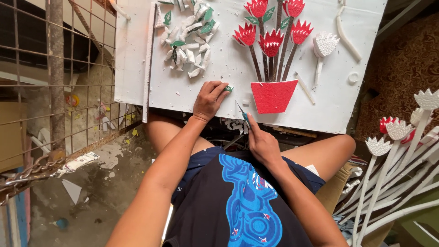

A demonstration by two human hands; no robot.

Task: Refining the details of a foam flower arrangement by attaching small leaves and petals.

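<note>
A white foam board [192, 93] is seen across the top of the frame, resting over the seated person's bare knees. Near the centre of the frame, the left hand [209, 99] is laid on the board, its fingers closed on a small green foam piece [229, 88] at the fingertips. Just below and to the right of it, at the board's lower edge, the right hand [261, 144] is wrapped around a craft knife [243, 114], whose thin blade points up towards the green piece. The two hands are held close together but apart.

To the right of the hands, a red foam pot [273, 96] is fixed on the board, with dark stems rising from it to five red tulip-shaped flowers [270, 42]. A single white foam flower [325, 44] lies to their right. At the upper middle, a heap of white and green foam offcuts [190, 36] is piled. At the right edge of the frame, a bundle of long-stemmed white foam flowers [393, 169] is seen. A rusty wire grille [55, 73] fills the upper left.
</note>
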